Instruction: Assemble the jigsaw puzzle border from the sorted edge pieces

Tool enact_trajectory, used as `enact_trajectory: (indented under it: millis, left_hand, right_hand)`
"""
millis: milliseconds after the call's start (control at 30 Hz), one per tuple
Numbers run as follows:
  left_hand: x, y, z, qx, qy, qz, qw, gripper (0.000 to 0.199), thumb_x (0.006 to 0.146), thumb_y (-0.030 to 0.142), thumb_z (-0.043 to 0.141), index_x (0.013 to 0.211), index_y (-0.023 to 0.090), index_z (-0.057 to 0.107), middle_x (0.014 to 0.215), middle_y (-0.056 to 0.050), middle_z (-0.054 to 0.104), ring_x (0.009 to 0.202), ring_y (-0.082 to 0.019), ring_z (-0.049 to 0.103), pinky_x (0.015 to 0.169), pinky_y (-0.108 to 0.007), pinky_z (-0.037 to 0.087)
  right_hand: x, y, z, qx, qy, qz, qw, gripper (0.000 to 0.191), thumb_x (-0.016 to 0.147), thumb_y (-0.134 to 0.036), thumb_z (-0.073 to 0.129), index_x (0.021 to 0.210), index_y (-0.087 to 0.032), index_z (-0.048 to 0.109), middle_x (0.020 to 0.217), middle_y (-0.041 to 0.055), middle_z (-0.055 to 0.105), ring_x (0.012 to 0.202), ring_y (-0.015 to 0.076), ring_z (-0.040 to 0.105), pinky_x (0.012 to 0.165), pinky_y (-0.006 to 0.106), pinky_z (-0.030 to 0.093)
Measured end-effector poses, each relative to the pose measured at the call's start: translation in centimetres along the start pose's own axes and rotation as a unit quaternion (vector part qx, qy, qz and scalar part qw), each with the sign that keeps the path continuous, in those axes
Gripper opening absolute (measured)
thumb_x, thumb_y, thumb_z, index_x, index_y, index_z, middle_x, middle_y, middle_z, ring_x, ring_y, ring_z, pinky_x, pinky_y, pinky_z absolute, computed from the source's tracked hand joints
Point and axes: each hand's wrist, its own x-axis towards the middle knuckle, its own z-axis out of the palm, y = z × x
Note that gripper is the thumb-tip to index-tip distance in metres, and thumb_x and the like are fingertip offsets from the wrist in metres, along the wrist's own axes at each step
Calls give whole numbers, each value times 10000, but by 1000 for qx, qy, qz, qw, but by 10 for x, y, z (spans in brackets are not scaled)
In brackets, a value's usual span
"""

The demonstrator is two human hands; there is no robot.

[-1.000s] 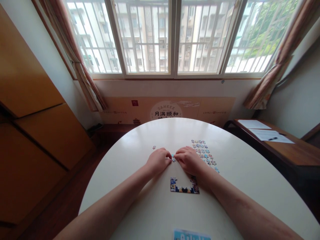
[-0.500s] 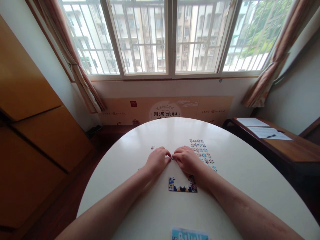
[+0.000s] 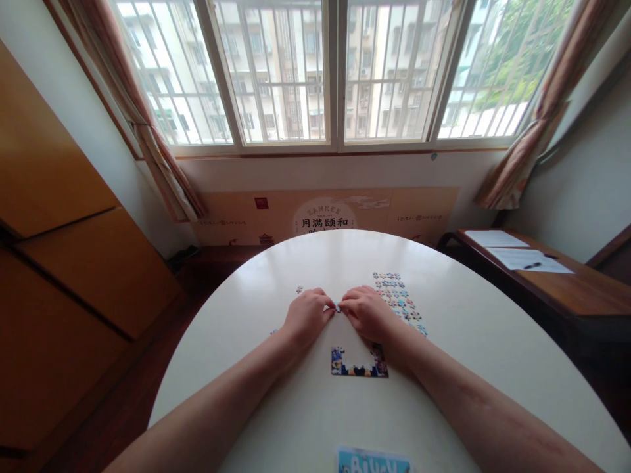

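Note:
Between the fingertips of both hands is a small puzzle piece (image 3: 338, 307), low over the white table; its picture is too small to make out. My left hand (image 3: 309, 315) pinches it from the left, thumb and forefinger closed. From the right, my right hand (image 3: 363, 311) pinches it the same way, fingers curled. Nearer to me lies a partly joined puzzle (image 3: 359, 372), a U-shaped strip with dark blue and yellow parts. Loose puzzle pieces (image 3: 394, 293) lie in rows beyond my right hand, some hidden by my right forearm.
One stray puzzle piece (image 3: 300, 290) lies beyond my left hand, another (image 3: 274, 332) beside my left forearm. A light blue box (image 3: 373, 461) sits at the near edge of view on the round white table (image 3: 221, 368). A wooden side table (image 3: 586, 289) with papers stands right.
The piece between my fingertips has shifted slightly and shows more light blue. Both hands stay nearly in place; the whole view has moved a little.

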Motion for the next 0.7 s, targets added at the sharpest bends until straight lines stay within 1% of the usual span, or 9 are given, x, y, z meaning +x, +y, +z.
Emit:
enact_trajectory:
  millis: [200, 333, 467, 567, 700]
  left_hand:
    - [-1, 1, -6, 32, -24, 26, 999, 207, 883, 217, 613, 898, 289, 807, 951, -27, 720, 883, -211, 650, 801, -313, 501]
    - [-4, 4, -9, 30, -31, 11, 999, 208, 890, 205, 612, 944, 281, 797, 983, -32, 714, 910, -210, 655, 831, -313, 504]
    - [-7, 2, -11, 28, 13, -16, 999, 232, 886, 183, 635, 1068, 243, 765, 1099, -41, 718, 975, -224, 665, 881, -319, 512]
    - [-7, -5, -17, 38, 50, -24, 998, 240, 894, 158, 609, 1064, 234, 761, 1098, -33, 721, 959, -215, 675, 858, -304, 522]
    - [-5, -17, -30, 53, 98, -37, 993, 234, 898, 161, 591, 1054, 216, 756, 1093, -33, 723, 937, -211, 680, 840, -300, 526]
  right_hand:
    - [0, 1, 1, -12, 0, -2, 1000, 191, 906, -149, 587, 837, -224, 750, 980, 45, 731, 949, 196, 611, 920, 357, 404]
    - [0, -1, 0, -21, -1, -4, 1000, 183, 899, -128, 583, 879, -218, 741, 982, 49, 728, 941, 197, 610, 919, 356, 407]
    - [0, -2, 0, -27, 2, 1, 1000, 187, 911, -134, 570, 920, -210, 740, 1010, 60, 729, 952, 209, 610, 920, 364, 407]
    - [-1, -4, -1, -27, 2, 7, 1000, 195, 923, -144, 559, 926, -209, 743, 1038, 64, 730, 957, 212, 615, 928, 374, 402]
    - [-1, -5, -3, -22, 1, 11, 1000, 198, 933, -149, 549, 951, -207, 738, 1013, 70, 734, 948, 207, 628, 930, 379, 395]
